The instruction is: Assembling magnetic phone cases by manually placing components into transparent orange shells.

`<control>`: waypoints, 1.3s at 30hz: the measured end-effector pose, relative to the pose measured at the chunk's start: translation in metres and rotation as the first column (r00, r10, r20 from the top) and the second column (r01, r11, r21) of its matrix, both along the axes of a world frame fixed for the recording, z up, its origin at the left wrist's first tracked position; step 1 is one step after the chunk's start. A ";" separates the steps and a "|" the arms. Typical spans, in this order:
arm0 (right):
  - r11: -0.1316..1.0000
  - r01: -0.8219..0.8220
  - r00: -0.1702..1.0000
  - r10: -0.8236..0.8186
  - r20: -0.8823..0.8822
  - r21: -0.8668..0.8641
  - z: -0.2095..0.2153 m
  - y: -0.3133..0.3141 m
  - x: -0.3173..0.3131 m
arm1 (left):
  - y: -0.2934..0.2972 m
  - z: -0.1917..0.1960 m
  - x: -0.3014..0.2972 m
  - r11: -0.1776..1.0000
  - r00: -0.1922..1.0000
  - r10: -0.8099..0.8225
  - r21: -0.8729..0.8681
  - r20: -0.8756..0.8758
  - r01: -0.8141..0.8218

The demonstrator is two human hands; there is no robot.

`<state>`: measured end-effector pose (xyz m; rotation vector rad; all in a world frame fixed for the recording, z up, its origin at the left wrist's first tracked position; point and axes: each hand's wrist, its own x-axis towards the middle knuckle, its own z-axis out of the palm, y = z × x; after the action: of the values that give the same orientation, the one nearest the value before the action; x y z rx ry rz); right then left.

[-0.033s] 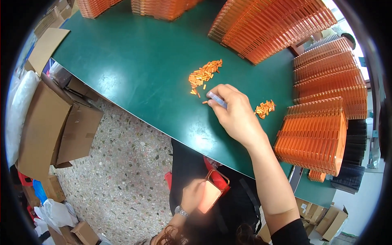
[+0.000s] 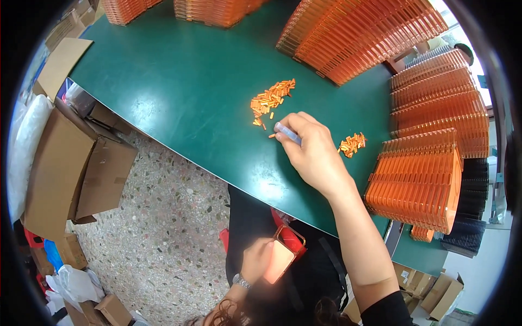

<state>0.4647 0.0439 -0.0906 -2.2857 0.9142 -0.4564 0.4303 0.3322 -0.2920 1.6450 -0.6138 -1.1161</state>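
Note:
My right hand is closed in a pinch over the green table, holding a short, pale bluish, see-through stick. Just beyond its fingertips lies a small shiny orange piece; I cannot tell whether they touch it. A loose pile of similar orange pieces is spread beyond the hand, and a smaller pile lies to its right. Low over my lap, my left hand grips a glossy orange phone case by its left side. Its far end shows a framed opening, with red behind it.
Tall rows of stacked orange cases line the far and right sides of the green table. A nearer stack stands beside my right forearm. Cardboard boxes and white plastic bags sit on the speckled floor at left.

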 end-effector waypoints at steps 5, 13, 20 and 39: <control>1.000 0.001 1.000 -0.001 0.021 -0.006 -0.004 0.005 -0.001 | 0.001 0.001 -0.001 1.000 1.000 -0.006 0.028 -0.013 0.006; 0.995 -0.056 0.998 0.055 -0.016 -0.082 -0.006 0.002 -0.001 | 0.000 0.007 0.006 0.998 0.998 -0.054 0.018 -0.024 0.054; 0.962 -0.270 0.957 0.263 0.120 0.045 0.051 0.087 -0.073 | -0.009 0.096 0.051 0.978 0.954 -0.207 0.072 0.218 0.195; 0.946 -0.177 0.984 0.177 0.025 0.272 -0.064 0.162 -0.278 | -0.042 0.148 -0.034 0.688 0.623 -0.724 0.243 0.297 0.684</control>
<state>0.1864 0.2054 -0.1542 -2.0901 0.7138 -0.2351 0.3958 0.2902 -0.1437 1.7644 -1.5924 -1.4029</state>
